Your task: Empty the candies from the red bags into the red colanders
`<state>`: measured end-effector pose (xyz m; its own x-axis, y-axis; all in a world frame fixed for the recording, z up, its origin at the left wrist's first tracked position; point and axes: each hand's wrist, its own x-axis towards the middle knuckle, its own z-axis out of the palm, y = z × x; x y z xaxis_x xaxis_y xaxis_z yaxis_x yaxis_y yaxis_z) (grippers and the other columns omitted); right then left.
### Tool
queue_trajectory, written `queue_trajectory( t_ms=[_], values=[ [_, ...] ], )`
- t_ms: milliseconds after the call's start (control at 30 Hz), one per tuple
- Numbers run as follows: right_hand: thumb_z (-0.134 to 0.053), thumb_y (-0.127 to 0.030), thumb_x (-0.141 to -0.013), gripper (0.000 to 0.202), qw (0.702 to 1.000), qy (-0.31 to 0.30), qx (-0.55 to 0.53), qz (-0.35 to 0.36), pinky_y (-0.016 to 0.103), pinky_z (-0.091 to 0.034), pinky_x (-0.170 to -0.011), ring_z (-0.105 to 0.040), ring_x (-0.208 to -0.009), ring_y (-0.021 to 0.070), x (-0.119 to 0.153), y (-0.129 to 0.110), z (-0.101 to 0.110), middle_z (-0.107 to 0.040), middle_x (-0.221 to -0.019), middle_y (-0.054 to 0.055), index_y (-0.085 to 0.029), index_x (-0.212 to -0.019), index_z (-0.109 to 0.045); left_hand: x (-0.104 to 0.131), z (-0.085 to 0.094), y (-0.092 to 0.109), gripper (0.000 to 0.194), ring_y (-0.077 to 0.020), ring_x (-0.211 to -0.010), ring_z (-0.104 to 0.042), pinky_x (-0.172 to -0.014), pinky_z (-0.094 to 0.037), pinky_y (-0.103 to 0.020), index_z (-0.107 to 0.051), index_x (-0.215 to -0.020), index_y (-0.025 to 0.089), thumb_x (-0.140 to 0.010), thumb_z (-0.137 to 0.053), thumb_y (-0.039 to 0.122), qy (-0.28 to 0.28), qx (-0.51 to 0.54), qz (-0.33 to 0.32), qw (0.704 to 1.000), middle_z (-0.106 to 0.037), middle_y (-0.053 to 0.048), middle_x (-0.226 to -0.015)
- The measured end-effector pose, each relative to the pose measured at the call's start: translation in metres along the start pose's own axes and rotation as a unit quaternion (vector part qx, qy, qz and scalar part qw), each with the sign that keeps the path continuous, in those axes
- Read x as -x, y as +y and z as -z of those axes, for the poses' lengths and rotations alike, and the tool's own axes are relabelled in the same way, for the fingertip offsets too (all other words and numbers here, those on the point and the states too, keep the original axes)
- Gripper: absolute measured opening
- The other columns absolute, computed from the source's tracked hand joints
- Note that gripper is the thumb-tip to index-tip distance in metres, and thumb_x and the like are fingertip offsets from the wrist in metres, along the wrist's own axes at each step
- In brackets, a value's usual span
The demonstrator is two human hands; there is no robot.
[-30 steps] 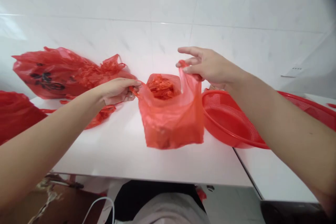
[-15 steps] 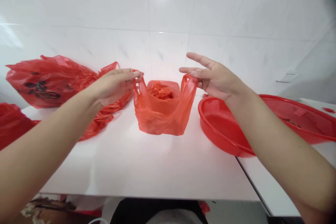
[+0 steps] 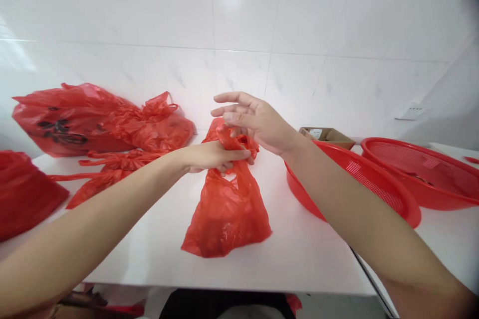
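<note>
A red plastic bag [image 3: 228, 214] hangs or rests over the white table, its wide bottom toward the front and its handles gathered at the top. My left hand [image 3: 213, 155] is closed on the gathered handles, fingers pointing right. Just above it, my right hand [image 3: 258, 122] pinches a twisted handle end between thumb and lower fingers, with its upper fingers stretched out to the left. Behind both hands sits a red container [image 3: 212, 131], mostly hidden.
Full red bags [image 3: 71, 119] lie at the back left, with another [image 3: 26, 192] at the left edge. Right of the hands are two red mesh baskets [image 3: 374, 179] [image 3: 445, 174] and a cardboard box [image 3: 333, 137]. A tiled wall [image 3: 149, 10] stands behind the table [image 3: 299, 264].
My hands have come together over the middle. The bag's spread handles are now gathered and its body has moved nearer. My right forearm has shifted left, revealing the cardboard box.
</note>
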<state>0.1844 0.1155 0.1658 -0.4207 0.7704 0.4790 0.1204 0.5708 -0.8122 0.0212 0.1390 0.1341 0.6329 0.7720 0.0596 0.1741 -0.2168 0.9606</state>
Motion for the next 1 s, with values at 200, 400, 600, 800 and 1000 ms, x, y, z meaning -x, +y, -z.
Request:
queue_trajectory(
  t_ms=[200,400,600,800,1000],
  values=[
    [-0.053,-0.010,-0.073,0.032,0.994,-0.033,0.093,-0.043,0.030,-0.052,-0.072,-0.063,-0.082,0.0142,0.021,0.042,0.003,-0.067,-0.098,0.001,-0.023,-0.102,-0.058,0.005,0.011,-0.009,0.035,-0.0075,-0.041,-0.024,-0.041,-0.029,-0.024,-0.065,-0.066,0.018,-0.083,-0.064,0.048,0.009,0.069,0.104,0.992,-0.029,0.006,-0.048],
    [-0.053,-0.017,-0.076,0.006,0.987,0.116,0.099,-0.056,0.027,-0.048,-0.064,-0.058,-0.068,0.0121,0.037,0.044,0.001,-0.060,-0.074,-0.001,-0.020,-0.081,-0.056,0.010,0.022,-0.022,0.030,-0.0088,-0.042,-0.037,-0.055,-0.050,-0.029,-0.066,-0.083,0.020,-0.086,-0.060,0.050,0.023,0.086,0.098,0.991,-0.048,0.003,-0.051],
    [-0.055,-0.023,-0.081,0.016,0.981,0.062,0.180,-0.027,0.030,-0.048,-0.074,-0.061,-0.083,0.0138,0.032,0.050,-0.022,-0.066,-0.099,0.000,-0.023,-0.097,-0.058,0.017,0.022,-0.018,0.033,-0.0094,-0.041,-0.035,-0.056,-0.053,-0.032,-0.063,-0.070,0.021,-0.080,-0.065,0.052,-0.030,0.054,0.102,0.993,-0.046,0.003,-0.048],
    [-0.053,-0.022,-0.082,0.003,0.967,0.162,0.196,-0.015,0.031,-0.047,-0.070,-0.059,-0.076,0.0149,0.035,0.058,-0.031,-0.063,-0.082,-0.001,-0.023,-0.083,-0.055,0.017,0.022,-0.025,0.025,-0.0103,-0.046,-0.047,-0.059,-0.051,-0.031,-0.066,-0.083,0.020,-0.084,-0.063,0.045,-0.019,0.121,0.065,0.990,-0.064,-0.002,-0.062],
    [-0.059,-0.018,-0.082,0.009,0.981,-0.002,0.182,0.074,0.042,-0.039,-0.106,-0.047,-0.127,0.0222,0.068,0.023,-0.036,-0.050,-0.131,0.003,-0.026,-0.086,-0.062,0.024,0.017,-0.021,0.013,-0.0178,-0.075,-0.064,-0.069,-0.051,-0.030,-0.073,-0.085,0.020,-0.081,-0.066,0.031,-0.035,0.070,-0.008,0.997,-0.071,-0.007,-0.088]
  ],
)
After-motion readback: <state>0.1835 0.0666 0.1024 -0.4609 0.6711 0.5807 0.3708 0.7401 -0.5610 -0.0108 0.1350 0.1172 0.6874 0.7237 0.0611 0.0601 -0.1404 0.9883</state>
